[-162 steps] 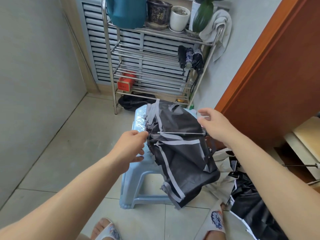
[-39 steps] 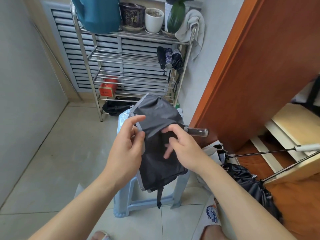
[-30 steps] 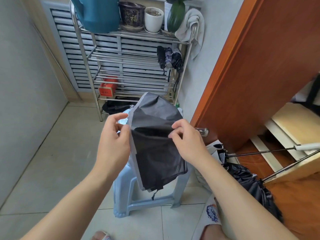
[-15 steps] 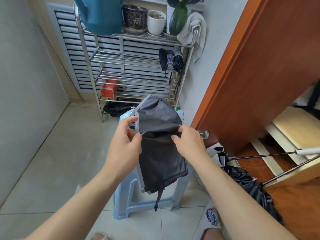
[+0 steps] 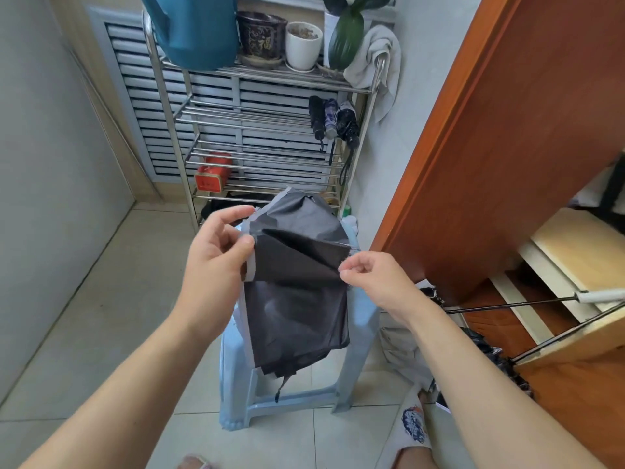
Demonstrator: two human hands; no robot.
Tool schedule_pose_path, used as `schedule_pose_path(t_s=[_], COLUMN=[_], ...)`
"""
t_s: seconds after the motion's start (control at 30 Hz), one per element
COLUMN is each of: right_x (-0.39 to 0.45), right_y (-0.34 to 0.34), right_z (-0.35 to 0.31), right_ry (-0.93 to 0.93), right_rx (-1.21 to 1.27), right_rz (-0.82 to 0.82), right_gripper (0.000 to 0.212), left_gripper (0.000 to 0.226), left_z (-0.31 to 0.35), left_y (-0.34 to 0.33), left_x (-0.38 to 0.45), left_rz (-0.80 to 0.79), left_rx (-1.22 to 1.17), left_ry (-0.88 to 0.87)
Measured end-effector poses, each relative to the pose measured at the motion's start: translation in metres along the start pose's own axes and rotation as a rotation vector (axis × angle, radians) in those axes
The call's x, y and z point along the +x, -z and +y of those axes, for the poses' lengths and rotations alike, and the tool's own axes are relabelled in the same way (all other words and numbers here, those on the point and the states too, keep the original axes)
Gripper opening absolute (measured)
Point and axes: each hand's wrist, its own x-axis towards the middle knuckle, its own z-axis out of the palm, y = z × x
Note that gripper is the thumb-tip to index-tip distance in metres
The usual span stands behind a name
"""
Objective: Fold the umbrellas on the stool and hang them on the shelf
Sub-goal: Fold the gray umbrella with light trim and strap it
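A dark grey umbrella (image 5: 297,299) with pale edge trim lies collapsed over the light blue plastic stool (image 5: 363,319), its cloth hanging down the front. My left hand (image 5: 216,262) pinches the trimmed left edge of a cloth panel. My right hand (image 5: 372,279) pinches the same panel's right edge, holding it spread above the stool. Three folded umbrellas (image 5: 333,118) hang at the right end of the steel shelf (image 5: 257,130). Another open black umbrella (image 5: 490,350) lies on the floor at right, its shaft pointing right.
On the shelf's top stand a teal container (image 5: 196,28), a dark pot (image 5: 260,37), a white pot (image 5: 302,45) and a towel (image 5: 375,66). A red box (image 5: 211,174) sits lower. An orange wooden door (image 5: 490,130) stands close at right; tiled floor lies at left.
My hands have moved apart, the right one sliding right and lower, so the cloth panel is now pulled flatter between them. The umbrella stays on the stool.
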Motion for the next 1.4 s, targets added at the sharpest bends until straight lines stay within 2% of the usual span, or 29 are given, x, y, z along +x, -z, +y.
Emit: schedule_pose_path(t_s=[0.13, 0.2, 0.27, 0.33, 0.4, 0.43, 0.47, 0.53, 0.63, 0.73, 0.8, 0.93, 1.03, 1.13, 1.2, 1.27, 1.33, 1.37, 1.4], right_x=[-0.001, -0.002, -0.004, -0.004, -0.002, 0.001, 0.004, 0.007, 0.008, 0.001, -0.002, -0.011, -0.013, -0.01, -0.012, -0.01, -0.012, -0.012, -0.012], right_y=[-0.005, -0.006, -0.009, -0.013, -0.018, -0.018, -0.019, -0.02, -0.023, -0.023, -0.021, -0.016, -0.015, -0.016, -0.019, -0.02, -0.022, -0.023, -0.024], right_z=[-0.003, -0.007, -0.01, -0.015, -0.019, -0.021, -0.023, -0.024, -0.022, -0.022, -0.02, -0.023, -0.023, -0.024, -0.029, -0.033, -0.042, -0.047, -0.051], right_ry=[-0.044, 0.046, 0.167, 0.177, 0.104, 0.048, -0.025, -0.091, 0.061, 0.188, 0.212, 0.231, 0.225, 0.231, 0.213, 0.185, 0.165, 0.14, 0.111], right_rx=[-0.104, -0.133, -0.155, -0.053, -0.018, -0.104, -0.229, -0.386, -0.274, -0.015, 0.063, 0.089, 0.04, -0.082, -0.031, 0.154, 0.363, 0.453, 0.533], right_rz=[0.005, 0.008, -0.063, -0.118, -0.015, 0.072, 0.122, 0.074, 0.037, 0.033, -0.01, -0.122, -0.227, -0.23, -0.176, -0.141, -0.039, 0.015, 0.044], right_gripper=[0.015, 0.013, 0.022, 0.032, 0.026, 0.019, 0.021, 0.034, 0.02, 0.051, 0.062, 0.077, 0.095, 0.109, 0.092, 0.051, 0.016, 0.009, 0.018], left_gripper=[0.034, 0.034, 0.034, 0.037, 0.042, 0.042, 0.041, 0.031, 0.021, 0.024, 0.038, 0.046, 0.047, 0.043, 0.042, 0.041, 0.042, 0.043, 0.044], left_z=[0.003, 0.004, 0.004, 0.005, 0.006, 0.007, 0.008, 0.008, 0.004, 0.001, 0.003, 0.004, 0.005, 0.007, 0.012, 0.017, 0.02, 0.02, 0.02], left_y=[0.0, 0.0, 0.001, 0.002, 0.001, 0.0, -0.001, -0.001, 0.001, 0.001, -0.002, 0.0, 0.005, 0.006, 0.007, 0.01, 0.013, 0.015, 0.017], left_x=[0.0, -0.001, -0.002, -0.003, -0.004, -0.005, -0.006, -0.007, -0.008, -0.011, -0.013, -0.012, -0.006, -0.005, -0.007, -0.01, -0.012, -0.013, -0.013], left_rz=[-0.078, -0.109, -0.125, -0.13, -0.126, -0.121, -0.116, -0.123, -0.152, -0.155, -0.165, -0.067, -0.037, -0.057, -0.092, -0.157, -0.192, -0.198, -0.2], left_rx=[-0.171, -0.186, -0.147, -0.083, -0.052, -0.051, -0.051, -0.044, -0.011, 0.134, 0.259, 0.278, 0.227, 0.112, 0.068, 0.07, 0.087, 0.095, 0.1], left_ry=[0.06, 0.063, 0.06, 0.046, 0.04, 0.034, 0.026, 0.006, -0.002, -0.031, -0.079, -0.124, -0.062, 0.042, 0.066, 0.034, -0.007, -0.024, -0.038])
